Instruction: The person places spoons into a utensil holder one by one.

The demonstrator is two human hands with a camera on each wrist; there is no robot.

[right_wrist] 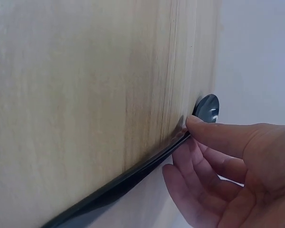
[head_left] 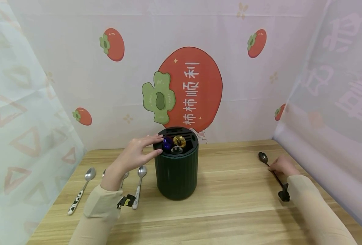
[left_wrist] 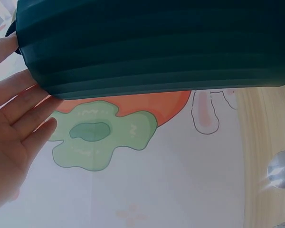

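Observation:
A dark green ribbed utensil holder [head_left: 176, 178] stands upright on the table, its black top divided into slots. Blue [head_left: 167, 143], gold [head_left: 179, 141] and silver [head_left: 176, 149] spoon bowls show in its opening. My left hand [head_left: 134, 153] rests on the holder's left rim with the fingers extended; in the left wrist view, its fingers [left_wrist: 26, 102] lie along the holder's edge. Far to the right, my right hand [head_left: 283, 165] pinches a black spoon [head_left: 263, 157] by its slim handle just below the bowl. The right wrist view shows the thumb [right_wrist: 218, 135] across that handle, close to the tabletop.
Several silver spoons lie on the wooden table [head_left: 229, 204] at the left, including one with a black-and-white patterned handle [head_left: 75, 202] and one with a white handle [head_left: 137, 197] beside the holder. Printed fabric [head_left: 245, 85] walls the back and both sides.

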